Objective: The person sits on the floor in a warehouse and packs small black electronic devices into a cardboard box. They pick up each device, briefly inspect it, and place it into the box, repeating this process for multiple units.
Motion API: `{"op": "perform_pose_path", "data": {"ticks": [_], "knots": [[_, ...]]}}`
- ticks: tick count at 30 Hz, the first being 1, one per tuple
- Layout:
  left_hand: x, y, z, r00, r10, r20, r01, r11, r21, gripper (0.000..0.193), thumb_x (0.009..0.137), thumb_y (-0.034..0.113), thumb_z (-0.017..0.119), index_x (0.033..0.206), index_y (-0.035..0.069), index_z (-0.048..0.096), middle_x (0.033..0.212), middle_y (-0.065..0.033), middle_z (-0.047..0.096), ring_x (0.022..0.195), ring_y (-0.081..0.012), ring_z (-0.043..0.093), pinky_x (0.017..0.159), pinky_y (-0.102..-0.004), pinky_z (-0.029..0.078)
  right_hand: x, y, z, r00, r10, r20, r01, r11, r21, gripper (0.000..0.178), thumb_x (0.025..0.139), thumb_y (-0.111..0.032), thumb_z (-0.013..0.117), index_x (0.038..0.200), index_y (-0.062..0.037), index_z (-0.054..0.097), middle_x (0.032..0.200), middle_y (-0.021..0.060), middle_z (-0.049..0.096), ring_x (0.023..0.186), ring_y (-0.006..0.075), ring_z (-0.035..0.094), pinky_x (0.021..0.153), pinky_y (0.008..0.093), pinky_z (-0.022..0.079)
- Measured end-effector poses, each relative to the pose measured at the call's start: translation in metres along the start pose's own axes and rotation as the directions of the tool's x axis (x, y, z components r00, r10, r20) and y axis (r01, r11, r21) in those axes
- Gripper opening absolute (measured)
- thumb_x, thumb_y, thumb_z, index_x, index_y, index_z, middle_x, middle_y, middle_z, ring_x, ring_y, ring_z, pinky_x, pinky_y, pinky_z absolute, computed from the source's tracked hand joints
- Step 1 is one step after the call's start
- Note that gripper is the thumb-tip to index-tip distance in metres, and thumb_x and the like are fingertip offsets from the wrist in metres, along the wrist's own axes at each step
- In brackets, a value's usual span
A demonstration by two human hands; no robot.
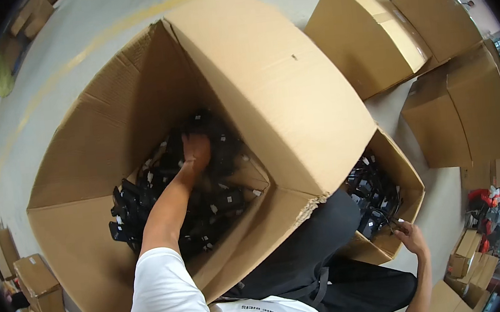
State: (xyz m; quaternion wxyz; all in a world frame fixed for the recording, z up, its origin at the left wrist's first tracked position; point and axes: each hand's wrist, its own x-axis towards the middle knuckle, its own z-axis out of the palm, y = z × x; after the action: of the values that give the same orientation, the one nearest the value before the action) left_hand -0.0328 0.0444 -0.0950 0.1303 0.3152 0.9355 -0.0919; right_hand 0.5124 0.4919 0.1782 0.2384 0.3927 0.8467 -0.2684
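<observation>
My left hand is deep inside a large cardboard box, among a heap of black plastic pieces with small white labels. Its fingertips are lost against the dark pieces, and the area beside them is blurred, so its grip does not show. At the lower right, my right hand is at the rim of a smaller cardboard box. Its thumb and fingers are pinched together on what looks like a thin black cable. Black pieces with tangled cables lie in that smaller box.
The large box stands against my legs, its near edge torn at one corner. Closed cartons and another tall carton stand at the right. More cartons are stacked at the left. A yellow line curves across the grey floor.
</observation>
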Motion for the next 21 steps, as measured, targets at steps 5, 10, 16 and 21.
{"op": "perform_pose_path", "data": {"ticks": [5,10,16,21], "knots": [[-0.049,-0.019,0.022,0.989,0.15,0.009,-0.143,0.953,-0.266,0.021,0.091,0.024,0.059,0.099,0.007,0.07,0.097,-0.0202,0.074,0.092,-0.0377,0.071,0.09,-0.0512,0.05,0.006,-0.001,0.001,0.992,-0.095,-0.085,0.093,0.995,-0.022,0.035,0.089,-0.015,0.073,0.118,0.0028,0.067,0.102,0.0185,0.075,0.089,0.0271,0.072,0.082,0.0383,0.056],[-0.095,-0.042,-0.103,0.985,0.1,-0.138,-0.169,0.687,-0.707,0.025,0.092,0.023,0.06,0.093,-0.001,0.068,0.086,-0.0236,0.07,0.082,-0.0374,0.07,0.072,-0.0476,0.05,-0.011,-0.001,0.002,0.991,-0.089,-0.097,0.095,0.994,0.059,0.037,0.089,-0.015,0.074,0.12,0.0035,0.067,0.101,0.0187,0.074,0.09,0.0251,0.072,0.082,0.0373,0.056],[-0.191,-0.043,-0.328,0.971,-0.055,-0.231,-0.197,0.357,-0.913,0.022,0.091,0.014,0.061,0.072,0.006,0.055,0.067,0.0091,0.043,0.065,-0.0033,0.038,0.056,-0.0272,0.032,-0.029,-0.12,-0.036,0.904,-0.351,-0.245,0.381,0.921,0.084,0.03,0.09,-0.008,0.07,0.117,0.0049,0.065,0.092,0.0136,0.072,0.086,0.0186,0.069,0.081,0.0326,0.055],[-0.247,0.023,-0.45,0.85,0.197,-0.489,-0.512,0.526,-0.679,0.019,0.091,0.007,0.061,0.073,0.002,0.056,0.064,0.0055,0.043,0.062,-0.0039,0.037,0.053,-0.0275,0.032,-0.085,-0.294,-0.073,0.335,-0.752,-0.568,0.909,0.416,-0.013,0.046,0.087,-0.004,0.075,0.13,0.0018,0.061,0.127,0.0168,0.066,0.12,0.0276,0.062,0.103,0.0362,0.048]]}}
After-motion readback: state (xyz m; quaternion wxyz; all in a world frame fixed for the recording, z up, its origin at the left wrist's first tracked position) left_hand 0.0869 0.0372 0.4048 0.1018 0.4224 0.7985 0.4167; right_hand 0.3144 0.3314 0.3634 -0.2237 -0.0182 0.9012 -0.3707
